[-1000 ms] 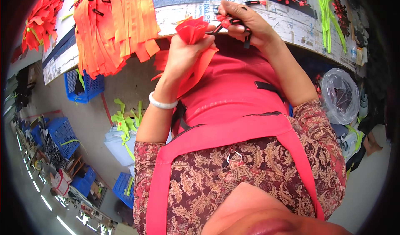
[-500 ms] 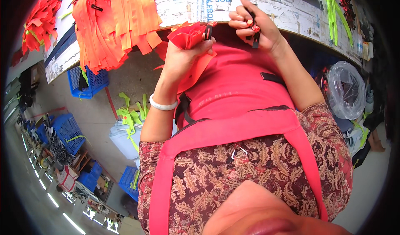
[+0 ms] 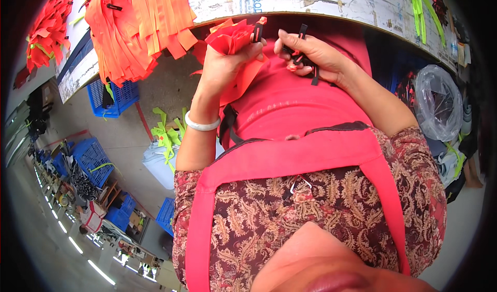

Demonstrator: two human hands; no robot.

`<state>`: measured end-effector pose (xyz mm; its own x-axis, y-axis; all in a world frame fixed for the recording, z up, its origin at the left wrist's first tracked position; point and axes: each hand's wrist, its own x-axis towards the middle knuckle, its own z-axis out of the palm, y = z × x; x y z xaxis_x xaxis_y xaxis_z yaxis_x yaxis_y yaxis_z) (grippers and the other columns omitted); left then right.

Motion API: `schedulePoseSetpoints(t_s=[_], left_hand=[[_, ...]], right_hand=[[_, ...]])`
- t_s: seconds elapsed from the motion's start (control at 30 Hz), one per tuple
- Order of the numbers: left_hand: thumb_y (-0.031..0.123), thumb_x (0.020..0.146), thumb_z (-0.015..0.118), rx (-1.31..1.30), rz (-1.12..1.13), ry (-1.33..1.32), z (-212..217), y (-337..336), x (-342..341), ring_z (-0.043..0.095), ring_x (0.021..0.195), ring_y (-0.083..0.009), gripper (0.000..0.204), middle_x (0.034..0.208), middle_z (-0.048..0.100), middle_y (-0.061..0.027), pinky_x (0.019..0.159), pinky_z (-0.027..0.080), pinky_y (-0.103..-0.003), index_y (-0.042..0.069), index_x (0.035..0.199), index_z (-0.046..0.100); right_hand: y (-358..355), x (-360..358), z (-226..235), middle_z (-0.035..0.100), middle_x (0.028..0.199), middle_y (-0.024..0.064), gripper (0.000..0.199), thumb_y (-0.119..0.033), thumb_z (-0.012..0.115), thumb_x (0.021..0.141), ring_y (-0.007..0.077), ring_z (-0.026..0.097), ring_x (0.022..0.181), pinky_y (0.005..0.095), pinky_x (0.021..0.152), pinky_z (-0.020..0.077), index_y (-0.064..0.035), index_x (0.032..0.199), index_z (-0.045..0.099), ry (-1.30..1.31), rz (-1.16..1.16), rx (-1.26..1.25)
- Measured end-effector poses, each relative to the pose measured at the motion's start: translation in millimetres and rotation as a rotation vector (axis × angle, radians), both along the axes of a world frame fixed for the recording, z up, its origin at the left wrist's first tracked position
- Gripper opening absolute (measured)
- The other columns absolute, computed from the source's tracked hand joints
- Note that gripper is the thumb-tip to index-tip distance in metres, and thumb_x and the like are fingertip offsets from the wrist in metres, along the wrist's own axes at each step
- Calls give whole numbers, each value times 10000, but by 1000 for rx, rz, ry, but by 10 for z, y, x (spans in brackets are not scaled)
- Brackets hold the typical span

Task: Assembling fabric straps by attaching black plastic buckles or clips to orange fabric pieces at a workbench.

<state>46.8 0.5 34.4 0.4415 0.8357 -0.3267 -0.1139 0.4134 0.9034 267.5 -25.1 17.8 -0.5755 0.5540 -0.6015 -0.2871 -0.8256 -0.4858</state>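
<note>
My left hand (image 3: 222, 66) is closed round a bunch of orange-red fabric strips (image 3: 230, 37), whose tails hang down over my wrist. A small black tab (image 3: 258, 32) with a pale outline and a reddish end stands up at its thumb and fingertips. Beside it, my right hand (image 3: 326, 59) is curled round several small black tabs (image 3: 315, 77) with red bits, and one sticks up past its fingers. The fingertips of the two hands are close, with a small gap between. Both hands are held in front of the red apron (image 3: 295, 110), just below the table edge.
Orange strips (image 3: 140, 27) with black tabs hang off the worn table (image 3: 222, 7); more lie at far left. Yellow-green strips (image 3: 420, 12) drape at right. Blue crates (image 3: 111, 97) stand on the floor at left, and a clear plastic bag (image 3: 437, 103) is at right.
My right hand has come down and left, nearer to my left hand, and its raised fingers have curled in. The left hand keeps its hold. The view has shifted slightly.
</note>
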Motion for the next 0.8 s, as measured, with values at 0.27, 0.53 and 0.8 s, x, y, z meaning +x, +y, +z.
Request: schedulePoseSetpoints(t_s=[0.27, 0.53, 0.8], left_hand=[[1, 839, 670, -5, 39, -25, -8, -41, 8, 646, 740, -142, 141, 828, 663, -57, 683, 510, -264, -32, 974, 646], [-33, 831, 654, -99, 71, -88, -12, -42, -40, 653, 760, -153, 124, 826, 664, -67, 717, 523, -278, -34, 954, 638], [-34, 826, 662, -83, 85, -61, -52, -54, -47, 651, 777, -148, 150, 845, 673, -72, 741, 524, -276, -28, 974, 640]], right_hand=[[-50, -60, 16, 605, 774, 63, 666, -657, 430, 900, 109, 560, 607, 227, 531, 496, -19, 868, 618, -48, -63, -42], [112, -30, -278, 531, 672, 1, 381, -421, 678, 859, 68, 432, 531, 256, 472, 366, -60, 787, 582, -673, 218, 495], [209, -376, -439, 642, 755, 182, 307, -266, 704, 773, 324, 635, 721, 432, 695, 486, -13, 932, 635, -927, 705, 1184]])
